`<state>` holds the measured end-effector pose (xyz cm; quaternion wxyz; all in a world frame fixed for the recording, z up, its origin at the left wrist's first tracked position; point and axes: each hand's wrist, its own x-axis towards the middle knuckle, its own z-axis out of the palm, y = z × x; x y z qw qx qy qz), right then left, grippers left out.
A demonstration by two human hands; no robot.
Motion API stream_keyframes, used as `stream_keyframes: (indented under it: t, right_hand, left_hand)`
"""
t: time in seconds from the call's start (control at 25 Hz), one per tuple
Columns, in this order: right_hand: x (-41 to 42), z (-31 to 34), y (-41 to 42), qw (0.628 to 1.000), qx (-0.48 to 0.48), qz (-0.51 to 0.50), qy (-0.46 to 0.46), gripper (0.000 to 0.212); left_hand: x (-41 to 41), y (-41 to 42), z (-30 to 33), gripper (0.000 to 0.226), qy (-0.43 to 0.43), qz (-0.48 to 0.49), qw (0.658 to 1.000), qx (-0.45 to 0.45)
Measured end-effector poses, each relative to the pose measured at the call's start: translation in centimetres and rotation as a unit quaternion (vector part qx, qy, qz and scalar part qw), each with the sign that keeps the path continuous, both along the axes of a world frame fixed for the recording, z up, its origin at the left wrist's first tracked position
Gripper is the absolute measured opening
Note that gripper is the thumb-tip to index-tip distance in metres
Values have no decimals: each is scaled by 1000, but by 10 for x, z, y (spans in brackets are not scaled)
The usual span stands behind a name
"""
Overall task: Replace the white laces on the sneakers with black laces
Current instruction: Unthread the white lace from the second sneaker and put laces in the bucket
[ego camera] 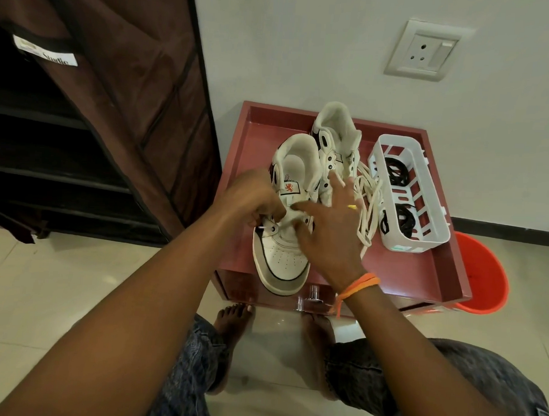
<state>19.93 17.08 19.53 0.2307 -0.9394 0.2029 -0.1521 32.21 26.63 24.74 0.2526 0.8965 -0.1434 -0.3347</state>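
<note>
Landmark: the white slotted plastic basket (pixel 424 195) at the right of the dark red, raised-rim wooden surface (pixel 421 271).

Progress, judged from the layout: the task is sitting in its first half. Coils of black lace (pixel 394 173) are lying inside the basket, none threaded yet. A loose heap of white lace (pixel 368 202) is lying just left of the basket, touching the far white high-top leather sneaker (pixel 336 138), whose visible eyelets are showing empty, so it is probably unlaced. The near white high-top sneaker with black trim and a red lion tongue patch (pixel 284 239), further left of the basket, toe overhanging the front edge, is still carrying a white lace end at its lowest left eyelet; removal there appears unfinished. Left to do: finish stripping the near sneaker, then lace both in black.

Hands: the left hand (pixel 251 197) is working at the near sneaker's lower eyelets with fingers curled; it appears to be pinching the white lace, though the grip itself is partly hidden. The right hand (pixel 332 223) is lying spread, fingers straight and apart, over the near sneaker's right side, steadying it, between that sneaker and the lace heap.

Condition: both sneakers are looking worn, off-white, with a greyed toe rim on the near one. Tongues standing up, collars open.
</note>
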Motion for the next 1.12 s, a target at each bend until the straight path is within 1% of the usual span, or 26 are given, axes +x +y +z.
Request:
stream_keyframes:
  t: [0.08, 0.12, 0.24, 0.32, 0.44, 0.52, 0.6, 0.64, 0.76, 0.84, 0.92, 1.0, 1.04, 1.08, 1.12]
  right_hand:
    - [4, -6, 12, 997, -40, 11, 70, 18]
    - [6, -7, 14, 995, -35, 2, 90, 16]
    - [8, -9, 10, 994, -11, -13, 112, 10]
    - [6, -9, 7, 997, 19, -1, 72, 6]
    - [1, -6, 0, 993, 115, 0, -7, 7]
    - [-2, -2, -8, 990, 136, 2, -37, 9]
    - [-3, -4, -14, 990, 131, 10, -49, 9]
    - [-3, -6, -16, 989, 140, 2, -56, 10]
    - [-7, -1, -32, 974, 186, -82, -97, 15]
    - [-19, 10, -51, 982, 161, -78, -66, 14]
    - [-33, 19, -70, 990, 114, -88, 6, 10]
    - [-44, 15, -86, 987, 57, -120, 90, 7]
    - [-47, 9, -89, 981, 57, -132, 127, 9]
    - [-47, 2, -89, 976, 77, -141, 149, 14]
    - [-47, -5, -83, 971, 101, -145, 163, 21]
  left_hand:
    - [0, 0, 0, 22, -1, 0, 1000, 1]
    - [0, 0, 0, 22, 0, 0, 1000, 0]
    - [-1, -1, 0, 22, -3, 0, 1000, 1]
    - [-1, 0, 1, 20, -8, -5, 1000, 7]
    - [-1, 0, 3, 18, -6, -2, 1000, 5]
    - [-1, 0, 3, 19, 0, -1, 1000, 8]
    - [-1, 0, 3, 21, 9, 4, 1000, 3]
    - [0, 0, 2, 21, 10, 5, 1000, 1]
    - [2, 4, 2, 17, -16, 0, 1000, 7]
    - [2, 6, 2, 19, -25, -3, 1000, 4]
    - [3, 7, 3, 21, -17, -7, 1000, 2]
    - [2, 6, 4, 22, -11, -8, 1000, -3]
    - [-1, 5, 5, 25, -23, -14, 1000, -3]
    - [-5, 4, 6, 28, -58, -31, 998, 7]
    - [-10, 3, 6, 33, -116, -49, 992, 30]
